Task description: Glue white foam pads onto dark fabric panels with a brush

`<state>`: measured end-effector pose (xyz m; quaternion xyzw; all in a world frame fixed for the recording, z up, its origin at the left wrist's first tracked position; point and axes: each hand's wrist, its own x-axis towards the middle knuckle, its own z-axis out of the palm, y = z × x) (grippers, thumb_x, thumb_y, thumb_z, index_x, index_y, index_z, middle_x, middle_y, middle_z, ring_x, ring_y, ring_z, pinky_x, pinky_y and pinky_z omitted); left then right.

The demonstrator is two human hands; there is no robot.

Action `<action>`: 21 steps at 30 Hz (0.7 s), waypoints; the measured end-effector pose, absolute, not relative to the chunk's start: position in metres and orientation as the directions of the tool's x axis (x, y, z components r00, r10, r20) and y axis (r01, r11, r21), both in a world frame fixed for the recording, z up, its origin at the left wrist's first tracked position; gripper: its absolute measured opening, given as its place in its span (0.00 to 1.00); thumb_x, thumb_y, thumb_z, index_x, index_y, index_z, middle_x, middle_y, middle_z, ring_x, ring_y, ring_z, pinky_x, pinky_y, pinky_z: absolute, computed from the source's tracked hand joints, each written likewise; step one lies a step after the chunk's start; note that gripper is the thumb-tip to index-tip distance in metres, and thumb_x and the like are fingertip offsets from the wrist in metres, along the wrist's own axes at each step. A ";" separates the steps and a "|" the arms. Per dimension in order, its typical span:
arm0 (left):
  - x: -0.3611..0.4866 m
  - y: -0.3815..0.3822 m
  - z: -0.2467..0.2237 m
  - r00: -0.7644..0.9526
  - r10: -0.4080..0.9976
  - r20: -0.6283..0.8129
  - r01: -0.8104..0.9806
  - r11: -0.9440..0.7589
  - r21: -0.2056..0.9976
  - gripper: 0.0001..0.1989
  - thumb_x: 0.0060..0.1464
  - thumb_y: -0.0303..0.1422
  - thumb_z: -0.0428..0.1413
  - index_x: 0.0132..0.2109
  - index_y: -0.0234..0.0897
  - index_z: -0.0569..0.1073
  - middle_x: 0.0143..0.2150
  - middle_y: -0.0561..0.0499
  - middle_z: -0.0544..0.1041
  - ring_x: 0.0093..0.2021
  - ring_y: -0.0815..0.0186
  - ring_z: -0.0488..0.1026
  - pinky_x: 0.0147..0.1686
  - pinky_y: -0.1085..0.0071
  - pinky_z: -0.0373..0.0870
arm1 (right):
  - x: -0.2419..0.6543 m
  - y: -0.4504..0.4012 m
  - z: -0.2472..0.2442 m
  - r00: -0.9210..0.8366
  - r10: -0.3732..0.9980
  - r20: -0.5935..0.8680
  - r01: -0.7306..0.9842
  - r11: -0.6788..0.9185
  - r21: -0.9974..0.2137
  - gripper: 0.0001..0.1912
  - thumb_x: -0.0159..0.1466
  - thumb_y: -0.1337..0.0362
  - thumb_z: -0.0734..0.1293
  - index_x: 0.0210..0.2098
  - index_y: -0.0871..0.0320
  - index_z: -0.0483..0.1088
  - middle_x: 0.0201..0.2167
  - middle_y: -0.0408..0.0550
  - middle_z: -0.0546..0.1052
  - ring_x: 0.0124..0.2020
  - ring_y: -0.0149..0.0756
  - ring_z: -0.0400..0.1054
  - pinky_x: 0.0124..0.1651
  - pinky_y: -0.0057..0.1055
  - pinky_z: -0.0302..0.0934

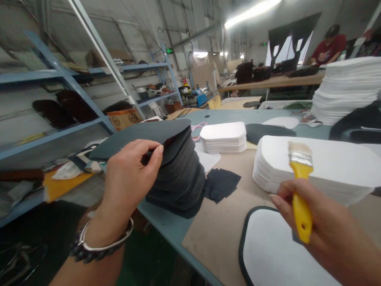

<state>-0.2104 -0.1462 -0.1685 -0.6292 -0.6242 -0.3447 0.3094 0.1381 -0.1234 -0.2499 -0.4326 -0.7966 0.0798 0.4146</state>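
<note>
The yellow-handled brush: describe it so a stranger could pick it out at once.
Start at the grey worktable and go to its near right side, beside the low stack of white pieces. There the right hand holds the brush upright. Its bright yellow handle, metal band and pale bristles are unlike anything else nearby.

No text, label, brand or number can be read clearly anywhere in the view. A small green illuminated sign (169, 51) hangs high by the blue metal shelving (59, 75) at the back, but its characters are too small and blurred to make out. A cardboard box (123, 118) on a lower shelf carries dark round printed marks on its side, and these are also too blurred to read. The yellow-handled brush (300, 190) shows no visible lettering on its handle or its metal band.
</note>
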 end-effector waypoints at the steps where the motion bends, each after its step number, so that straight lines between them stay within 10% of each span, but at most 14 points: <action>1: -0.210 -0.146 -0.168 -0.030 0.556 0.831 0.999 -0.007 0.041 0.09 0.65 0.37 0.53 0.39 0.40 0.76 0.38 0.50 0.80 0.40 0.60 0.77 0.43 0.66 0.70 | 0.125 -0.119 -0.240 -0.303 0.749 0.590 0.596 0.632 -0.496 0.14 0.69 0.49 0.64 0.34 0.52 0.67 0.24 0.41 0.72 0.23 0.32 0.66 0.24 0.27 0.58; 11: -0.171 -0.155 -0.186 0.143 0.339 0.930 0.971 -0.231 -0.065 0.01 0.64 0.29 0.56 0.41 0.39 0.73 0.41 0.48 0.80 0.44 0.62 0.77 0.49 0.64 0.73 | 0.002 -0.085 -0.179 -0.351 0.845 0.404 -0.027 0.422 -0.906 0.18 0.65 0.47 0.67 0.37 0.53 0.60 0.32 0.41 0.71 0.31 0.32 0.67 0.30 0.28 0.62; 15: -0.130 -0.188 -0.233 0.215 0.358 0.909 0.866 -0.501 -0.008 0.16 0.56 0.27 0.61 0.51 0.47 0.75 0.47 0.47 0.81 0.48 0.55 0.78 0.50 0.56 0.75 | -0.018 -0.080 -0.166 -0.237 0.875 0.423 -0.136 0.401 -0.906 0.10 0.60 0.67 0.67 0.36 0.53 0.59 0.28 0.36 0.64 0.24 0.27 0.61 0.22 0.23 0.58; 18: -0.112 -0.188 -0.276 0.255 0.678 0.690 0.607 -0.667 0.431 0.11 0.62 0.32 0.57 0.50 0.48 0.79 0.43 0.46 0.83 0.43 0.57 0.79 0.45 0.57 0.77 | 0.000 -0.087 -0.155 -0.199 0.892 0.406 -0.138 0.384 -0.913 0.11 0.59 0.72 0.65 0.36 0.53 0.59 0.28 0.36 0.61 0.22 0.25 0.58 0.20 0.21 0.56; 21: -0.120 -0.167 -0.300 -0.094 0.948 0.303 0.181 -0.283 0.942 0.23 0.66 0.49 0.46 0.46 0.41 0.80 0.42 0.42 0.83 0.41 0.54 0.80 0.42 0.53 0.78 | 0.042 -0.098 -0.150 -0.149 0.901 0.408 -0.070 0.402 -0.913 0.09 0.61 0.70 0.65 0.38 0.53 0.61 0.28 0.36 0.61 0.24 0.24 0.60 0.24 0.21 0.56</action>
